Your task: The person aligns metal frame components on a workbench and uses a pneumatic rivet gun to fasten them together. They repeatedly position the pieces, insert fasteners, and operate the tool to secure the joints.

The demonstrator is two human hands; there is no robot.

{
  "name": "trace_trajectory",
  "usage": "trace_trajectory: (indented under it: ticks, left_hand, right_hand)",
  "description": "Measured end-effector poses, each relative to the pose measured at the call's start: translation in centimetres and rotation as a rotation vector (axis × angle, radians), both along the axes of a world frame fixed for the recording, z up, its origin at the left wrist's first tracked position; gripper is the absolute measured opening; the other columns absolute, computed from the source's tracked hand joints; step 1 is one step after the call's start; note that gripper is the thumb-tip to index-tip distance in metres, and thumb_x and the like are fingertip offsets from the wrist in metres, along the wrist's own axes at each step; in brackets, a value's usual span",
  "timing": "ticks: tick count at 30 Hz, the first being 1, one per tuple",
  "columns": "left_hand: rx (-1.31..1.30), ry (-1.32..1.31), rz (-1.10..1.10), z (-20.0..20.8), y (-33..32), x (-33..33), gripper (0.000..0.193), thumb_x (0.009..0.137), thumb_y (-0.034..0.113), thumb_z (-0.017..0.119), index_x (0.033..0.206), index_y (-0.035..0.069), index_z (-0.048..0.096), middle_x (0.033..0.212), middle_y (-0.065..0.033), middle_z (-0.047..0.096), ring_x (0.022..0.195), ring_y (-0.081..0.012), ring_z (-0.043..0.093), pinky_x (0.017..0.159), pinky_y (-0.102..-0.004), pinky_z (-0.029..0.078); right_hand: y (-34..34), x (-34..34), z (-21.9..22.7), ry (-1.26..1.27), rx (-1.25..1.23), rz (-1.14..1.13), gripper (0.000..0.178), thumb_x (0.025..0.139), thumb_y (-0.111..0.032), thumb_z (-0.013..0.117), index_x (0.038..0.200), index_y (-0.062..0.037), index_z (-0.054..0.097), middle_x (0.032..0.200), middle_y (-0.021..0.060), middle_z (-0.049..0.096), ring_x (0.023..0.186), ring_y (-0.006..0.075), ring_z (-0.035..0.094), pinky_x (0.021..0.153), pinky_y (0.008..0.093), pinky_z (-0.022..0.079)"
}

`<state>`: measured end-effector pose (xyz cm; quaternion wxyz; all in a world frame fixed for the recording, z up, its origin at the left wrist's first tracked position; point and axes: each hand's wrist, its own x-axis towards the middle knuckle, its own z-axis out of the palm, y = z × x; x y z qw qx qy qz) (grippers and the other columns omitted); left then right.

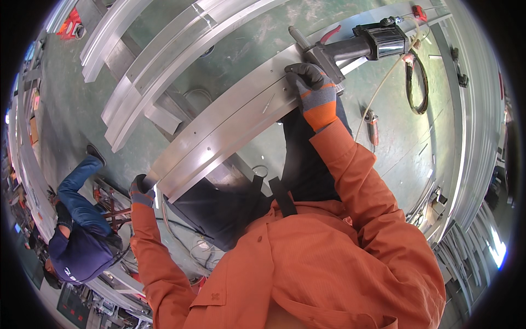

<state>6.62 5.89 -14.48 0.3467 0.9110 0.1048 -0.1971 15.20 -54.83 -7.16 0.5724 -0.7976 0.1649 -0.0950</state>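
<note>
A long, silvery aluminium profile (230, 129) lies slantwise in front of me, with a lengthwise groove and a few small holes. Its left end is in the grip of my left hand (142, 190), gloved in grey and black; the fingertips are partly hidden. My right hand (313, 90), in a grey glove with an orange cuff, has its fingers curled over the profile farther right. Right beside that hand is a black tool (356, 48) with a cylinder and a red lever, resting at the profile. A thin, light-coloured pin-like piece (268, 103) lies on the profile.
More aluminium profiles (164, 60) rest on supports at the far left. A hose (378, 90) runs from the black tool toward an orange-and-grey hand tool (372, 129) on the green floor (405, 142). Another person (85, 236) crouches at the left, beside cables and tools.
</note>
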Motion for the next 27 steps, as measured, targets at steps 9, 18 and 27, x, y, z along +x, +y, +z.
trace_trajectory:
  ticks: [9, 18, 27]
  left_hand:
    - [-0.021, -0.032, 0.003, -0.4, 1.3, -0.3, 0.048, 0.065, -0.004, 0.063, 0.113, 0.002, 0.065, 0.098, -0.0094, 0.067, 0.091, -0.0202, 0.067, 0.084, -0.0339, 0.055]
    - [-0.029, -0.056, 0.021, -0.6, 1.8, -0.2, 0.049, 0.063, 0.0, 0.067, 0.112, 0.002, 0.065, 0.097, -0.0099, 0.067, 0.09, -0.0209, 0.067, 0.082, -0.0342, 0.055]
    - [0.022, -0.037, 0.026, -0.5, 1.4, 0.2, 0.051, 0.063, 0.0, 0.066, 0.114, 0.002, 0.064, 0.098, -0.0109, 0.067, 0.091, -0.0215, 0.067, 0.083, -0.0342, 0.055]
  right_hand:
    - [0.5, 0.4, -1.1, 0.058, 0.021, -0.048, 0.017, 0.088, -0.009, 0.072, 0.105, -0.0068, 0.076, 0.093, 0.0088, 0.073, 0.084, 0.0179, 0.069, 0.076, 0.0305, 0.054]
    - [0.2, 1.3, -0.7, 0.133, -0.071, 0.094, 0.016, 0.092, -0.012, 0.068, 0.106, -0.0116, 0.076, 0.095, 0.0086, 0.073, 0.086, 0.0238, 0.07, 0.078, 0.0338, 0.054]
    - [0.2, 1.2, -1.7, 0.128, -0.043, 0.046, 0.015, 0.092, -0.013, 0.068, 0.106, -0.0121, 0.076, 0.093, 0.0104, 0.073, 0.083, 0.025, 0.07, 0.077, 0.0343, 0.054]
